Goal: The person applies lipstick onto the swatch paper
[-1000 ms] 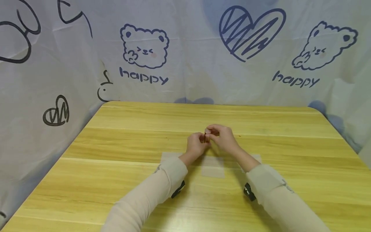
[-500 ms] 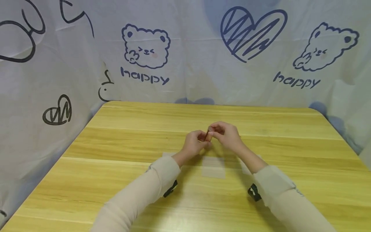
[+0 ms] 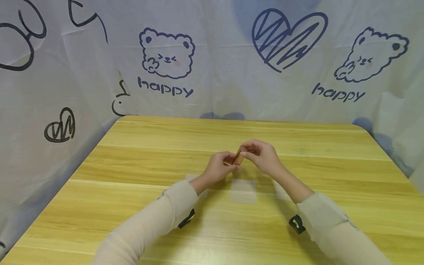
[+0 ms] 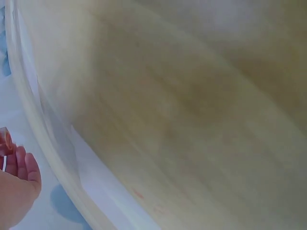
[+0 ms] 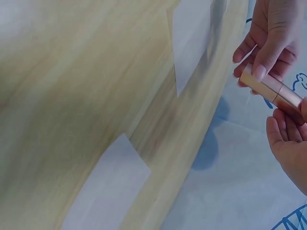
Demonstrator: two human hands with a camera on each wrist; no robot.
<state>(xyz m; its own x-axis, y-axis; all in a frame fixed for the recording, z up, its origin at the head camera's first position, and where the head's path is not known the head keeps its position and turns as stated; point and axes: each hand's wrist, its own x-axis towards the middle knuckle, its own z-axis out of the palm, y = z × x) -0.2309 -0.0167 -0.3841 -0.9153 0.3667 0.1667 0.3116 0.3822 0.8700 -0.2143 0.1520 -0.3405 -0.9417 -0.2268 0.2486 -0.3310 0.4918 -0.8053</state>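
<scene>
Pinching coppery tube [image 5: 271,90]: left hand [image 3: 216,167], right hand [image 3: 264,157]; fingers partly hide it.

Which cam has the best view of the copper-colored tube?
Right wrist: the copper-colored tube shows largest, most of its length visible. Head shows it small and partly hidden; left wrist catches just a piece, cut off at the left edge.
</scene>
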